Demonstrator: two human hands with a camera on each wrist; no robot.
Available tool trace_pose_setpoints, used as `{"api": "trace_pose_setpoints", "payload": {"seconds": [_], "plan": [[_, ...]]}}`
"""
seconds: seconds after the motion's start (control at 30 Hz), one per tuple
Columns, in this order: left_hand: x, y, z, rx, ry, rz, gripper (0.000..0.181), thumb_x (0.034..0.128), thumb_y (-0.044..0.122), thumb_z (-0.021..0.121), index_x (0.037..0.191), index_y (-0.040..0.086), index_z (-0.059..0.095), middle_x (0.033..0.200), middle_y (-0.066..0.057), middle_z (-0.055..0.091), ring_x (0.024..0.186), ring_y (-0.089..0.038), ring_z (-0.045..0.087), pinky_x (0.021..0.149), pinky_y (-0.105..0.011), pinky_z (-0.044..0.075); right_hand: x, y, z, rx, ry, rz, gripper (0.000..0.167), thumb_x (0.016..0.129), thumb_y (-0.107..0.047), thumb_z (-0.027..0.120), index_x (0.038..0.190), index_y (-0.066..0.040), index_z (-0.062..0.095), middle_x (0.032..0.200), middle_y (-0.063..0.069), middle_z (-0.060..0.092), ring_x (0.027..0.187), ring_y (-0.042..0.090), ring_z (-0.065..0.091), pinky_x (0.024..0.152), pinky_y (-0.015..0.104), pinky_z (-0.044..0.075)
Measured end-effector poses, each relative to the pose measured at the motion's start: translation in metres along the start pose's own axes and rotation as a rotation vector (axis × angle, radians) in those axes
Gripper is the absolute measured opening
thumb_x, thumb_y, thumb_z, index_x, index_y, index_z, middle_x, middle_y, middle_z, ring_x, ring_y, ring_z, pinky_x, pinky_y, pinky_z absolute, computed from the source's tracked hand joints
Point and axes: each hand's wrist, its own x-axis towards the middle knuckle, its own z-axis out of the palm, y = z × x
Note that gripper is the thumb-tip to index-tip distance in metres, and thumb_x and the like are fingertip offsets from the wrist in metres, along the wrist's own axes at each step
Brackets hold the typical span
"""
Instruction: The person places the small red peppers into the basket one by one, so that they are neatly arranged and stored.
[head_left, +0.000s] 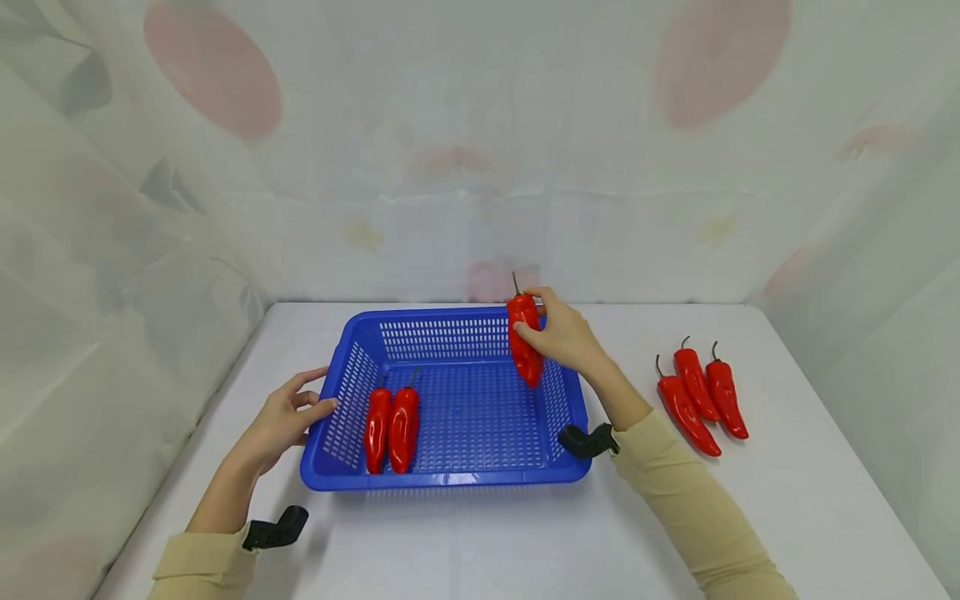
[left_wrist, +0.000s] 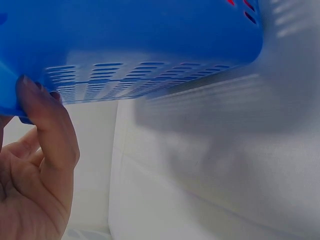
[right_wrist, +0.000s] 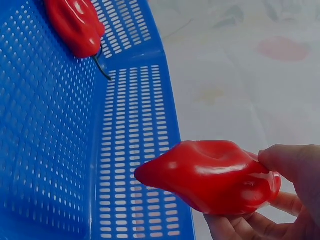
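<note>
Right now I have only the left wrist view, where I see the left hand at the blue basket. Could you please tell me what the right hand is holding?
Observer: The right hand holds a red pepper.
Operator: Thank you. I see a little red through the basket. How many are inside it?
Observer: Inside are two peppers, lying side by side.
Operator: Understood. Is there something outside the basket also?
Observer: Yes, three peppers lie on the table, to the right of the basket.
</note>
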Motion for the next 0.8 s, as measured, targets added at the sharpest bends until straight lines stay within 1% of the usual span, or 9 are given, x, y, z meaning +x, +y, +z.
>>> {"api": "trace_pose_setpoints", "payload": {"seconds": [0.27,0.33,0.5,0.67,0.8], "plan": [[0.0,0.001,0.0,0.007,0.001,-0.005,0.069,0.0909,0.022,0.058,0.147,0.012,0.018,0.096,-0.022,0.052,0.073,-0.026,0.066,0.062,-0.041,0.057,0.005,-0.007,0.013,0.03,-0.045,0.045,0.059,0.087,-0.027,0.061,0.136,-0.012,0.034,0.11,0.016,0.056,0.081,0.027,0.063,0.059,0.029,0.056],[0.0,0.001,0.0,0.006,0.001,-0.004,0.069,0.0909,0.022,0.058,0.147,0.012,0.018,0.096,-0.022,0.052,0.073,-0.026,0.066,0.062,-0.041,0.057,0.006,-0.008,0.016,0.041,-0.061,0.043,0.059,0.087,-0.027,0.061,0.137,-0.011,0.034,0.108,0.016,0.056,0.081,0.026,0.063,0.059,0.028,0.056],[-0.001,0.002,0.0,-0.001,0.0,-0.001,0.069,0.0908,0.022,0.058,0.147,0.012,0.018,0.095,-0.021,0.052,0.072,-0.025,0.066,0.062,-0.041,0.057,0.008,-0.011,0.024,0.079,-0.099,0.053,0.058,0.087,-0.025,0.061,0.137,-0.011,0.033,0.109,0.016,0.056,0.082,0.026,0.063,0.058,0.027,0.056],[-0.001,0.003,0.0,-0.003,-0.001,0.0,0.07,0.0907,0.022,0.059,0.147,0.011,0.018,0.094,-0.02,0.051,0.072,-0.024,0.066,0.062,-0.041,0.057,0.01,-0.012,0.031,0.11,-0.122,0.074,0.058,0.087,-0.025,0.061,0.137,-0.013,0.033,0.107,0.016,0.056,0.078,0.025,0.065,0.054,0.027,0.055],[-0.002,0.004,0.0,-0.006,-0.002,-0.001,0.07,0.0906,0.022,0.059,0.146,0.011,0.019,0.093,-0.02,0.051,0.071,-0.024,0.066,0.062,-0.041,0.057,0.011,-0.014,0.036,0.109,-0.13,0.071,0.058,0.087,-0.023,0.062,0.136,-0.013,0.034,0.105,0.015,0.057,0.075,0.024,0.066,0.053,0.026,0.055]]}}
